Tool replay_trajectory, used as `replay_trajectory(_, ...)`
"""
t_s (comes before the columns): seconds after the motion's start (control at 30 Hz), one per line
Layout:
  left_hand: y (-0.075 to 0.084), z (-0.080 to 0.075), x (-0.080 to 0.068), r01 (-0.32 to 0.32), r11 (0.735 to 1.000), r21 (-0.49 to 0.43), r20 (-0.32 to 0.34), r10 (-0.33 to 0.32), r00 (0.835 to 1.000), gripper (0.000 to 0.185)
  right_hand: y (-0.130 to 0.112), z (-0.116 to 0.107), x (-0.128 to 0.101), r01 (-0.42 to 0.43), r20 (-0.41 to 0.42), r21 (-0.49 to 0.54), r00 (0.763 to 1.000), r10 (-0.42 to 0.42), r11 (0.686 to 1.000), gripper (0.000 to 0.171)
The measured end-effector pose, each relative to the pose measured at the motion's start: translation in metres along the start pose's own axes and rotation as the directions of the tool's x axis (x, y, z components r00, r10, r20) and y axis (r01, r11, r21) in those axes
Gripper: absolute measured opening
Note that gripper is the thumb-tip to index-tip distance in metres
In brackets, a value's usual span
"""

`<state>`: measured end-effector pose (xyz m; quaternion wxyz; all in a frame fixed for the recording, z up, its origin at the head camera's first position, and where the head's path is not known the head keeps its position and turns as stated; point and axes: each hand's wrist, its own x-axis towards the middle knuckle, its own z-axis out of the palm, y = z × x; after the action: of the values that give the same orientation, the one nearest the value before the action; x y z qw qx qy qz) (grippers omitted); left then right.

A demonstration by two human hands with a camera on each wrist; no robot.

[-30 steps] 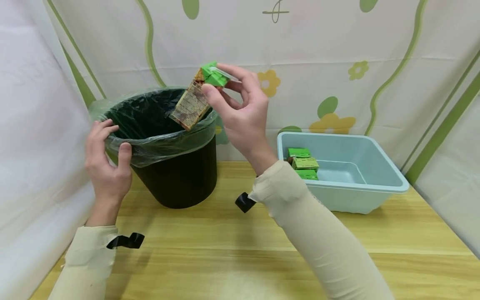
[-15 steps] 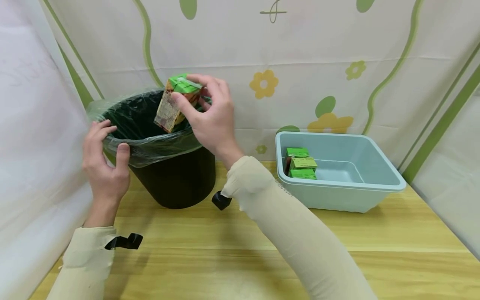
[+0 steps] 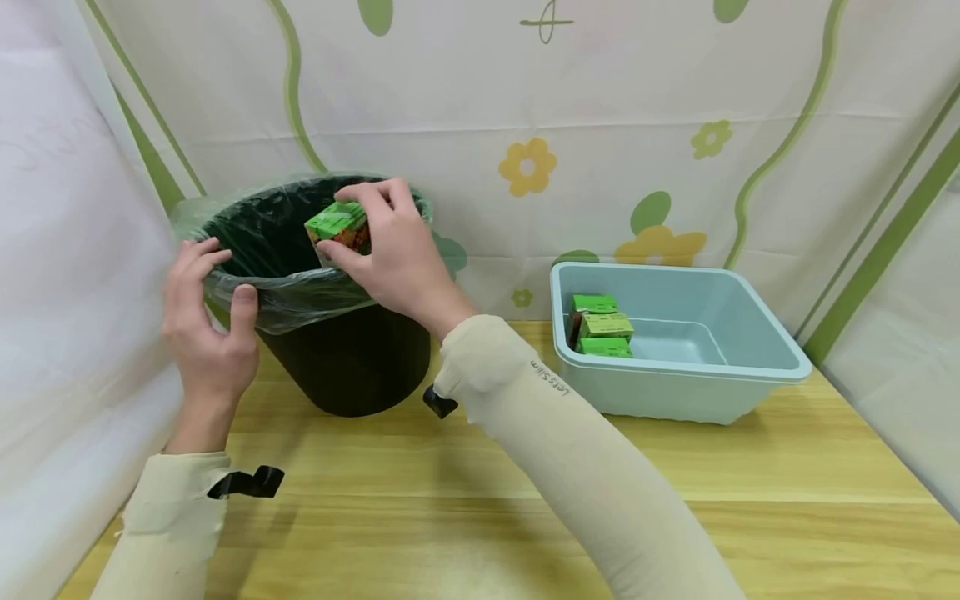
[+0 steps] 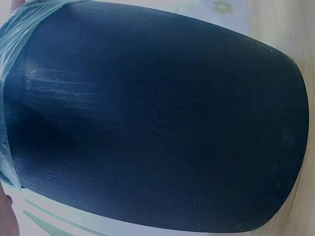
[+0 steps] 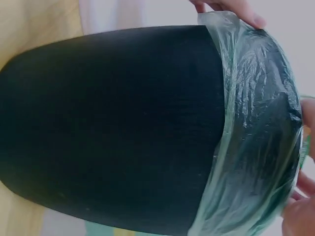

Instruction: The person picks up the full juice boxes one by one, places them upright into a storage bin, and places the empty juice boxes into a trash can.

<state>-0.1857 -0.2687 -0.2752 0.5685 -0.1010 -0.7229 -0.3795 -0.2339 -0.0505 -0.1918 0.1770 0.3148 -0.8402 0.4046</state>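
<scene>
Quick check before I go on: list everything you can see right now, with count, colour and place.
bin: 1, black, back left of the table, lined with a clear greenish bag.
carton: 1, green top, held over the bin's mouth.
tub: 1, pale blue, right of the bin.
cartons in tub: 3 visible, green, at the tub's left end.
table: 1, light wood, under everything.
backdrop: white cloth with green and yellow flowers, behind.
left hand: grips the bin's near left rim.
right hand: holds the carton over the bin.
sleeves: 2, cream, on both arms.
</scene>
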Motion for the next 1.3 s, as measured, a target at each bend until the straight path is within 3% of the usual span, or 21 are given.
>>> replay_trajectory(0.23, 0.017, -0.002, 0.0, 0.006, 1.0, -0.022, 0.003, -0.006, 1.0, 0.074, -0.01, -0.001, 0.007, -0.051, 0.121, -0.134, 0.99, 0.068, 0.99, 0.055)
replay_trajectory(0.43, 0.02, -0.003, 0.001, 0.007, 1.0, -0.022, 0.0, -0.007, 1.0, 0.073, -0.015, -0.004, 0.012, -0.081, 0.174, -0.214, 0.977, 0.12, 0.974, 0.055)
replay_trajectory(0.77, 0.019, -0.002, 0.001, 0.004, 1.0, -0.026, -0.005, -0.004, 1.0, 0.076, -0.015, -0.006, 0.011, -0.129, 0.189, -0.198, 0.968, 0.167, 0.972, 0.056)
replay_trajectory(1.07, 0.02, -0.005, 0.004, 0.003, 1.0, -0.023, -0.01, -0.003, 1.0, 0.076, -0.004, -0.005, -0.001, -0.026, 0.12, -0.124, 0.992, 0.042, 0.992, 0.053)
replay_trajectory(1.3, 0.001, -0.014, 0.005, -0.003, 1.0, 0.023, 0.054, 0.002, 0.999, 0.071, 0.018, -0.029, -0.026, 0.112, 0.047, -0.074, 0.993, -0.109, 0.991, 0.053)
